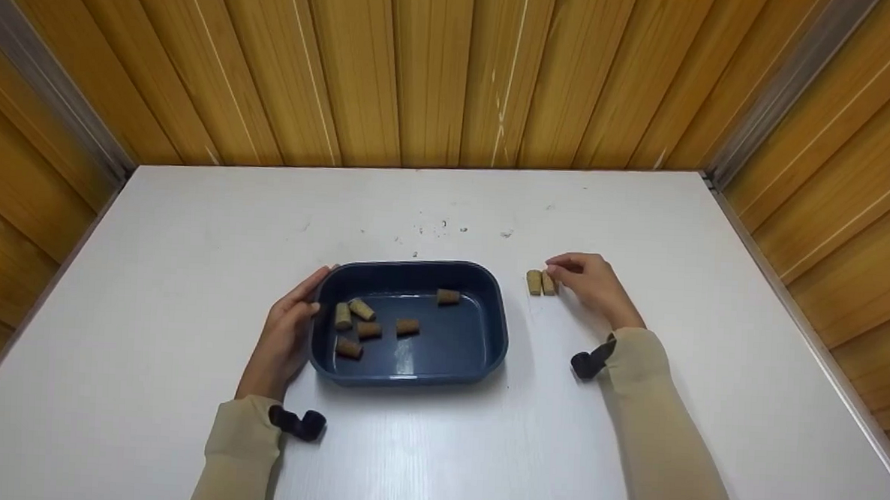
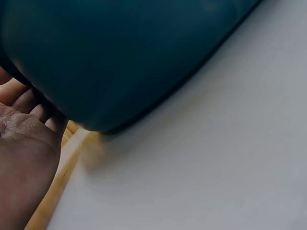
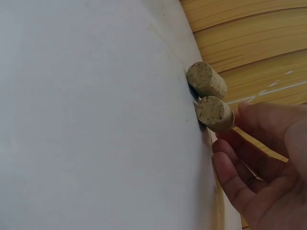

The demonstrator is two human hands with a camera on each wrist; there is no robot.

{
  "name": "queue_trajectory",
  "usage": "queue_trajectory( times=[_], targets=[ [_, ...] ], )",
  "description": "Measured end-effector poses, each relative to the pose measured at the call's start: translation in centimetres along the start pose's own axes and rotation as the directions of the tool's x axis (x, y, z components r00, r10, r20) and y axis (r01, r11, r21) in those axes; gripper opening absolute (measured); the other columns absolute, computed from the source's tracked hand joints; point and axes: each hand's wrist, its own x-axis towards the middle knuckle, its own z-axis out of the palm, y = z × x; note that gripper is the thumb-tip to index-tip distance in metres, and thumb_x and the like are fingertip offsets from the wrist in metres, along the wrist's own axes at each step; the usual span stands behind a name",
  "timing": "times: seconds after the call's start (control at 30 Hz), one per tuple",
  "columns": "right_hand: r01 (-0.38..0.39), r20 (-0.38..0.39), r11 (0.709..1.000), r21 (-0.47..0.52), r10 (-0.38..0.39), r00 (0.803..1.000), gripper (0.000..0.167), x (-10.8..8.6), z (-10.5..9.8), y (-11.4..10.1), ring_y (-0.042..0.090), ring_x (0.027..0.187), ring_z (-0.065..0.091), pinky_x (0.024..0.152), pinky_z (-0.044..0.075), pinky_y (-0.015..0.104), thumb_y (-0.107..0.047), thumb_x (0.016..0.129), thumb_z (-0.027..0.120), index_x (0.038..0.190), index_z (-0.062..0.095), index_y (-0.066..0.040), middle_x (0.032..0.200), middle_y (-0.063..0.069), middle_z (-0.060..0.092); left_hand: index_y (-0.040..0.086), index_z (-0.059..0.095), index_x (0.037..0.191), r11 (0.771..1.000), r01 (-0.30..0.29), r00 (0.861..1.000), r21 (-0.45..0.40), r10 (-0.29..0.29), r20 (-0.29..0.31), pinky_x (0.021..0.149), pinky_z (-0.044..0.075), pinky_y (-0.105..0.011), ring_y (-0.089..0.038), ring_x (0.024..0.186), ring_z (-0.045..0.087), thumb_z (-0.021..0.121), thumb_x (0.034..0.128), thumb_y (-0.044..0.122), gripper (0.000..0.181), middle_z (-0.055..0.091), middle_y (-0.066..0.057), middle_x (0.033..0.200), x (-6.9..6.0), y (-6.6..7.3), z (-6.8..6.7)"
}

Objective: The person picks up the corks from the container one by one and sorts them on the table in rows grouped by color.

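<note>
While left grip holds plain tray, right grip pinches cork.

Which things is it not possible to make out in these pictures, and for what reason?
- Left wrist view: fingertips of the left hand, hidden behind the blue tray; corks inside, hidden by its wall.
- Right wrist view: right hand, wrist cut off by frame edge.
- Head view: dark specks on table, too small to identify.

Gap between tray and 2 corks
</note>
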Motion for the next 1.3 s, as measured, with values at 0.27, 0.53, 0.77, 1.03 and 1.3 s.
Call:
queue_trajectory(
  times=[0.27,0.53,0.77,1.03,1.3],
  targets=[
    [0.048,-0.022,0.998,-0.046,-0.049,0.999,0.036,0.2,-0.5,-1.3,0.031,0.12,0.053,0.104,0.043,0.046,-0.026,0.097,0.054,0.126,0.062,-0.006,0.128,0.017,0.061,-0.002,0.035,0.146,1.0,0.011,1.0,0.008,-0.011,-0.008,0.112,0.031,-0.02,-0.009,0.139,0.038,0.033,0.0884,-0.009,0.058,0.045,-0.004,0.149,0.0,0.1,0.0],
    [0.142,-0.029,0.988,-0.062,-0.144,0.989,0.036,0.1,-0.6,-4.0,0.03,0.115,0.058,0.1,0.046,0.045,-0.027,0.095,0.058,0.123,0.064,-0.005,0.122,0.015,0.065,-0.002,0.035,0.146,1.0,0.006,1.0,0.028,-0.006,-0.009,0.113,0.029,-0.019,-0.008,0.14,0.037,0.033,0.0882,-0.01,0.058,0.042,-0.007,0.151,0.0,0.1,0.1],
    [0.238,0.027,0.969,-0.068,-0.236,0.971,0.032,-0.1,-0.3,-6.8,0.028,0.108,0.062,0.094,0.05,0.042,-0.024,0.093,0.061,0.119,0.067,-0.005,0.117,0.014,0.068,-0.003,0.035,0.146,0.999,-0.004,1.0,0.046,0.004,-0.008,0.112,0.031,-0.017,-0.006,0.138,0.04,0.033,0.0876,-0.009,0.059,0.046,-0.003,0.148,0.0,0.0,0.0],
    [0.351,0.145,0.934,-0.073,-0.338,0.93,0.029,-0.1,0.9,-10.4,0.025,0.103,0.064,0.092,0.052,0.04,-0.022,0.09,0.066,0.116,0.069,-0.009,0.11,0.011,0.07,-0.003,0.035,0.146,0.998,-0.01,1.0,0.064,0.011,-0.004,0.112,0.031,-0.017,-0.007,0.137,0.04,0.033,0.0872,-0.009,0.059,0.044,-0.005,0.15,0.0,0.0,0.0],
    [0.462,0.332,0.885,-0.061,-0.418,0.846,0.028,0.0,2.8,-13.5,0.023,0.104,0.067,0.091,0.054,0.037,-0.016,0.089,0.066,0.116,0.069,-0.009,0.115,0.011,0.07,-0.004,0.034,0.146,0.998,-0.009,1.0,0.069,0.01,-0.006,0.108,0.034,-0.014,-0.004,0.135,0.042,0.033,0.087,-0.009,0.059,0.038,-0.01,0.153,0.1,0.0,-0.1]
  ],
)
